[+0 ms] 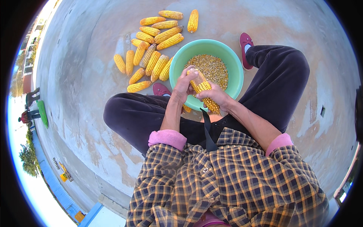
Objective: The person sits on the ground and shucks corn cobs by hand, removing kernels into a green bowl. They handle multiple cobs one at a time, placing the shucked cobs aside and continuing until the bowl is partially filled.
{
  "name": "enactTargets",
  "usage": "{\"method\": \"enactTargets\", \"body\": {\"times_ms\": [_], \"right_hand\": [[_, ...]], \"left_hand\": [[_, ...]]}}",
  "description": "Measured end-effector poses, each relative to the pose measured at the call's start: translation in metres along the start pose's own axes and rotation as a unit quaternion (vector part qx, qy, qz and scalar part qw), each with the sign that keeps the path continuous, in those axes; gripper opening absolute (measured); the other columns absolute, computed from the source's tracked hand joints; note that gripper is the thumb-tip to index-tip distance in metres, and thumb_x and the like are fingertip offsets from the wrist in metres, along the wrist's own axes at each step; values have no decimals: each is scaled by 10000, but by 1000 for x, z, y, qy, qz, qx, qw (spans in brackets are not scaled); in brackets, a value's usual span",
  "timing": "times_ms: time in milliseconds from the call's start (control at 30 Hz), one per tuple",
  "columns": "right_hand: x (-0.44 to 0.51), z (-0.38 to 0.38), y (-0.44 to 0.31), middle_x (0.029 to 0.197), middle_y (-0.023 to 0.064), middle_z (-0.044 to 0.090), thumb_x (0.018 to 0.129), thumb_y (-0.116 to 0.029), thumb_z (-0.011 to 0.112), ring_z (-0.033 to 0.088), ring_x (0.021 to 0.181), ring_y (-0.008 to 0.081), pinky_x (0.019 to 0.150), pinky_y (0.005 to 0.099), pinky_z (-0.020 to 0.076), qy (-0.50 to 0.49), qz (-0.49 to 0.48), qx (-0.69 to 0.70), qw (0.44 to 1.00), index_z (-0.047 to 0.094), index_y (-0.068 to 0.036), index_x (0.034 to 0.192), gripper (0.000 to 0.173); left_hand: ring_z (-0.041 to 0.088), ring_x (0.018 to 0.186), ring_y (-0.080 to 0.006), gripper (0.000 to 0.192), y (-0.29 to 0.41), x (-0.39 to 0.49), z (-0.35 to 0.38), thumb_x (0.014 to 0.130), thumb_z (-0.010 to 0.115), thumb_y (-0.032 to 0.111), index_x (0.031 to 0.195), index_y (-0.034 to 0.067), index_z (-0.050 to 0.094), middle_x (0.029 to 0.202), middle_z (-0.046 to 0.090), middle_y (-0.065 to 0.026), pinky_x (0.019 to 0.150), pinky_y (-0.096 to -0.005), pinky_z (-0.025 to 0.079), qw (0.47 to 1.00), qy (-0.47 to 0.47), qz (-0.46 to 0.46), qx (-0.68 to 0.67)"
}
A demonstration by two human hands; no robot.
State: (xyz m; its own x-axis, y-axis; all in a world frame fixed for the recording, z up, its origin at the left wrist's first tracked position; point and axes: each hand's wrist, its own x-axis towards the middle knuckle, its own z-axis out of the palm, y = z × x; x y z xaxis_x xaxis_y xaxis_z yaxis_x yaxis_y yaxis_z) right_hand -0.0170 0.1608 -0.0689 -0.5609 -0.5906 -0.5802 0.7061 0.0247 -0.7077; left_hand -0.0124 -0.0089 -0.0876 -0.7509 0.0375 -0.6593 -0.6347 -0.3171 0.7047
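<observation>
Both my hands hold one yellow corn cob (pixel 203 87), tilted over the near part of a green plastic basin (pixel 239 82). My left hand (pixel 183 84) grips its upper end, the thumb lying on a patch bare of kernels. Around the lower half, where kernels still sit in rows, my right hand (pixel 217 98) is closed. Loose corn kernels (pixel 210 66) cover part of the basin's bottom. Partly hidden under my left forearm, another bit of corn (pixel 186 108) shows beside the basin.
Several whole corn cobs (pixel 153 62) lie on the concrete floor (pixel 93 65) left of the basin, and a single cob (pixel 193 21) lies beyond it. My red shoes (pixel 246 51) flank the basin. Far left, people (pixel 27 116) stand near a green object (pixel 42 114); a yellow machine (pixel 65 173) is lower down.
</observation>
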Motion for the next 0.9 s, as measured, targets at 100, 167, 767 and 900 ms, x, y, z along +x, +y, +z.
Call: {"method": "enactTargets", "body": {"times_ms": [100,167,767,900], "right_hand": [[2,1,3,886,53,601,774,-155,689,589,643,108,538,250,512,3,-29,-26,999,487,-24,1227,513],[2,2,1,888,51,603,779,-161,683,589,648,105,538,248,508,26,-54,-54,997,492,-20,1224,505],[6,0,13,949,43,618,761,-121,689,597,819,115,731,278,491,26,-3,-103,994,577,1,1124,399],[8,1,10,931,80,637,702,-171,733,624,822,170,753,315,514,49,-42,-91,994,582,21,1102,468]], "left_hand": [[636,910,-167,608,0,-1,4,903,646,327,1420,144,384,1117,582,-60,678,-322,552,999,-8,25,-20],[655,881,-187,708,0,-1,8,864,694,295,1447,125,330,1080,585,-64,625,-322,559,998,-2,41,-56],[632,884,-184,703,-20,12,18,756,807,231,1266,1,382,1080,589,-131,746,-319,540,991,99,65,63],[638,897,-221,775,-19,10,14,736,825,295,1291,-2,372,1098,590,-139,791,-347,537,993,80,44,69]]}}
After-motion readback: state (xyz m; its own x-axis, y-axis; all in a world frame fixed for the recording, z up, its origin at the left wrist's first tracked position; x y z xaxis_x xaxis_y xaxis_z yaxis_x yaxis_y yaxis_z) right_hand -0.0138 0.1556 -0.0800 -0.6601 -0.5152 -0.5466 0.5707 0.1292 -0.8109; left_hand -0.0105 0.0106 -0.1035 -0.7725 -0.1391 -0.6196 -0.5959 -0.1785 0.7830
